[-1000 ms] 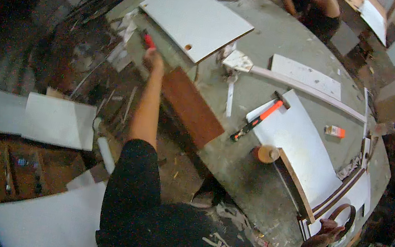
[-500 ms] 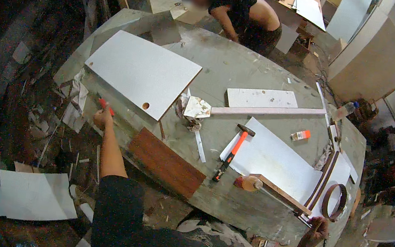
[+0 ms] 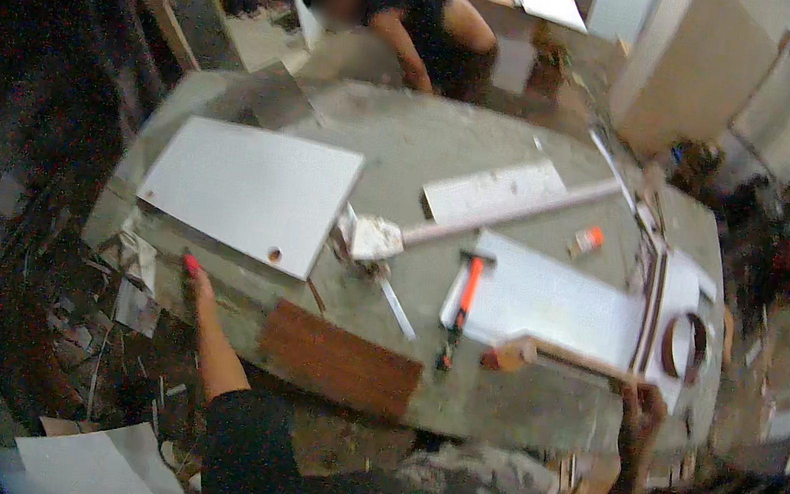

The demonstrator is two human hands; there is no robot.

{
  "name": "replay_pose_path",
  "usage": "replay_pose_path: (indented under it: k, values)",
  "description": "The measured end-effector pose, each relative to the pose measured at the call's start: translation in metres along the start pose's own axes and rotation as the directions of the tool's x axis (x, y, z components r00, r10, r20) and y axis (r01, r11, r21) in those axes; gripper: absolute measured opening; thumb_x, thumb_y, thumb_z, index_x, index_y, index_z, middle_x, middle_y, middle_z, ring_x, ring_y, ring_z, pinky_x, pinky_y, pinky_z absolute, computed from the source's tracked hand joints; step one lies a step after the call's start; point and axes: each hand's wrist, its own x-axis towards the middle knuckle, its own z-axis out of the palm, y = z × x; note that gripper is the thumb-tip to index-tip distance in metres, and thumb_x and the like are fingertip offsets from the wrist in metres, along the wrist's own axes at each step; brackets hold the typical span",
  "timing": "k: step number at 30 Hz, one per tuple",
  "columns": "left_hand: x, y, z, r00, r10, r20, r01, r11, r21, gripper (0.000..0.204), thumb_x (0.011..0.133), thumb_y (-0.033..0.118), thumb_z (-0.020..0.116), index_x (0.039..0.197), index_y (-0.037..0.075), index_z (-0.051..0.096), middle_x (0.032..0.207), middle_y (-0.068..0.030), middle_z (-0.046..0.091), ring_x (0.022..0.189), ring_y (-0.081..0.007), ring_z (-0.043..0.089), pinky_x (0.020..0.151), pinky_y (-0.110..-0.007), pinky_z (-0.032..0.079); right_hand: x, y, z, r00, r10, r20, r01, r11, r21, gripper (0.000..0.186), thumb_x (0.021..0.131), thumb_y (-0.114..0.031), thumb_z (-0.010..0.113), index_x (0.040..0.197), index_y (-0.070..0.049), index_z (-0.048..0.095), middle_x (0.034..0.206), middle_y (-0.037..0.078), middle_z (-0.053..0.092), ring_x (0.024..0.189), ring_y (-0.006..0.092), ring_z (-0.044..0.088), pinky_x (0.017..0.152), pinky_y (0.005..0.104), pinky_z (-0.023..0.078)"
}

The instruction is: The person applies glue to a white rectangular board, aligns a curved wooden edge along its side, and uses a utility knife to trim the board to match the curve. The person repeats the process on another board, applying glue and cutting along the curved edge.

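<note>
My left hand (image 3: 200,285) is closed on a small red tool (image 3: 191,266) at the table's near-left edge, beside a large white board (image 3: 246,194) with a round hole. My right hand (image 3: 641,411) has its fingers closed at the end of a narrow wooden piece (image 3: 581,360); exactly what they grip is blurred. An amber container (image 3: 504,356) lies at that piece's other end. A hammer (image 3: 469,293) with an orange and black handle rests on a white sheet (image 3: 550,294). Right of it is a dark curved band (image 3: 674,347). A brown board (image 3: 339,360) lies between my hands.
The grey worktable (image 3: 494,408) also carries a long pale batten (image 3: 511,213), a short white board (image 3: 484,189) and a small orange-topped box (image 3: 586,240). Another person (image 3: 426,24) bends beyond its far edge. Offcuts litter the floor at left; panels (image 3: 703,68) lean at right.
The view has swung up and turned, showing more of the far side and the bent person. My hands stay at the near edge, the left still on the red tool.
</note>
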Motion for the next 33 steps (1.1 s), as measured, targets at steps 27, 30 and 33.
replay_pose_path:
  k: [27,30,33]
  values:
    - [-0.781,0.179,0.015,-0.040,0.711,0.702,-0.536,0.577,-0.616,0.057,0.092,0.040,0.069,0.132,0.003,0.053,0.115,-0.0188,0.060,0.106,-0.0377,0.062,0.089,-0.050,0.050,0.112,0.044,0.006,0.636,0.349,0.688,-0.652,0.720,0.238,0.042,0.103,-0.036,0.055,0.134,-0.007,0.055,0.083,-0.002,0.057,0.066,0.0097,0.058,0.052,0.0233,0.044]
    - [-0.792,0.136,0.072,0.112,0.858,0.502,-0.629,0.452,-0.632,0.060,0.093,0.048,0.066,0.138,0.010,0.055,0.136,-0.0134,0.054,0.128,-0.0335,0.050,0.110,-0.052,0.036,0.165,0.090,-0.012,0.423,0.477,0.770,-0.698,0.714,-0.058,0.044,0.101,-0.039,0.056,0.138,-0.016,0.053,0.080,-0.007,0.042,0.059,0.0056,0.036,0.049,0.0224,0.031]
    - [-0.798,0.090,0.102,0.295,0.815,0.498,-0.802,0.495,-0.334,0.062,0.092,0.051,0.067,0.138,0.011,0.056,0.138,-0.0135,0.054,0.131,-0.0339,0.048,0.112,-0.051,0.035,0.200,0.126,0.002,0.360,0.448,0.818,-0.463,0.847,-0.260,0.048,0.107,-0.048,0.047,0.144,-0.017,0.045,0.086,-0.003,0.044,0.065,0.0058,0.037,0.052,0.0219,0.032]
